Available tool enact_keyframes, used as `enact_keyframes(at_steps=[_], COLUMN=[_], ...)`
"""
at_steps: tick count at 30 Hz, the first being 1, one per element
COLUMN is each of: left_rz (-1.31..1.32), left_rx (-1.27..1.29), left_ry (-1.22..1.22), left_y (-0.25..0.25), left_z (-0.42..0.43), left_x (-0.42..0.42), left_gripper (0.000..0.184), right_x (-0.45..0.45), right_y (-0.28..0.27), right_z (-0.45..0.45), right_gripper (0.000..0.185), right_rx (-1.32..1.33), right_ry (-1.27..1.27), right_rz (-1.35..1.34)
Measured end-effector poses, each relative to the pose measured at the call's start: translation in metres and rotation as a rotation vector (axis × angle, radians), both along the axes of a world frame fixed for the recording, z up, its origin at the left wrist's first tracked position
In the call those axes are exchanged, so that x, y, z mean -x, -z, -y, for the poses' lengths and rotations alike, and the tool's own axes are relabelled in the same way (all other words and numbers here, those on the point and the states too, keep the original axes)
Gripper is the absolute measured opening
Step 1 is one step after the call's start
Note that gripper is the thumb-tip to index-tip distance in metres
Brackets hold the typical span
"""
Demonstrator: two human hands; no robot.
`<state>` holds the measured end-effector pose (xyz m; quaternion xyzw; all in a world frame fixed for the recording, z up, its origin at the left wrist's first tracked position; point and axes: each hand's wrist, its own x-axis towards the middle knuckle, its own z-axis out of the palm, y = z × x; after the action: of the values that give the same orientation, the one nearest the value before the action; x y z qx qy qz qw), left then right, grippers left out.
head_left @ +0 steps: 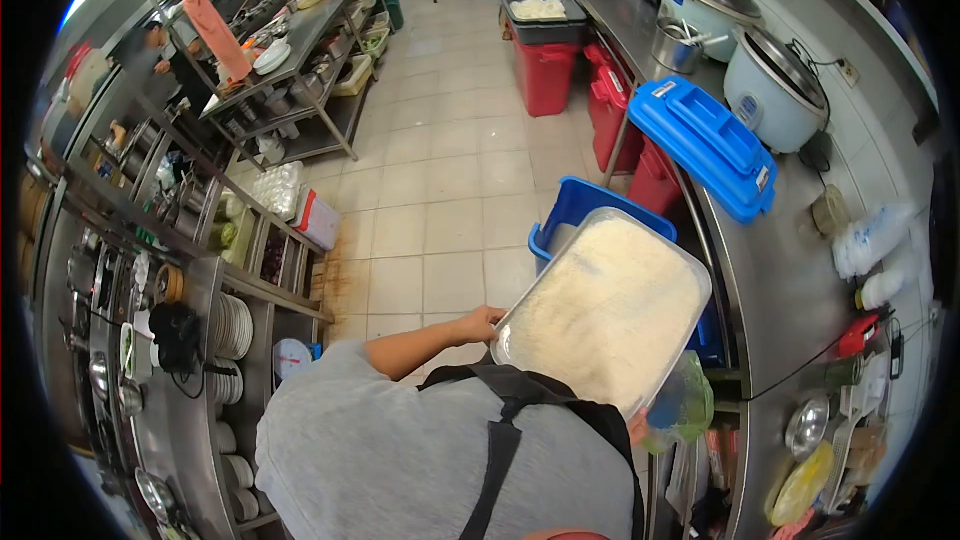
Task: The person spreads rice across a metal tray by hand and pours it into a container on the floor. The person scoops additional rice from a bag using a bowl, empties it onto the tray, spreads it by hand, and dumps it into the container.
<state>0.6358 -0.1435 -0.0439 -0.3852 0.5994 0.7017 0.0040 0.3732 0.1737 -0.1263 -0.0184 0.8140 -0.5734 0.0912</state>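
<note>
Tray (610,310) of pale crumbly stuff is at the right-front of the body, partly over the blue bin (565,195). Left hand (485,325) has its fingers clenched on the rim near the left corner, so the tray lies forward and right of them. Right hand (638,427) is at the near right corner, touching too, fingers mostly hidden so can't tell the grip. Long axis looks like it points away, leaning right. Neither hand's nearer, really.
</note>
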Motion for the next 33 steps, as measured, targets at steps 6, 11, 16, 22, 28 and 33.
enact_keyframes(at_steps=[6,11,16,22,28,33], left_rz=[0.067,0.077,0.103,0.156,0.185,0.255], left_rx=[0.014,-0.048,-0.127,-0.156,-0.188,-0.246], left_ry=[-0.044,-0.065,-0.104,-0.112,-0.095,-0.15], left_y=[0.041,0.038,0.049,0.067,0.092,0.105], left_z=[0.01,0.015,0.029,0.06,0.131,0.202], left_x=[-0.025,-0.036,-0.039,-0.025,0.029,0.106], left_gripper=[0.051,0.056,0.05,0.042,0.029,0.018], right_x=[-0.007,-0.006,-0.007,0.022,0.081,0.189], right_y=[0.015,0.031,0.032,0.047,0.063,0.103], right_z=[0.023,0.032,0.058,0.082,0.144,0.224], right_gripper=[0.037,0.04,0.043,0.05,0.058,0.056], right_rx=[0.094,0.054,-0.06,-0.217,-0.394,-0.537], right_ry=[-0.066,-0.178,-0.23,-0.291,-0.346,-0.295], right_rz=[0.002,0.052,0.1,0.05,-0.03,0.245])
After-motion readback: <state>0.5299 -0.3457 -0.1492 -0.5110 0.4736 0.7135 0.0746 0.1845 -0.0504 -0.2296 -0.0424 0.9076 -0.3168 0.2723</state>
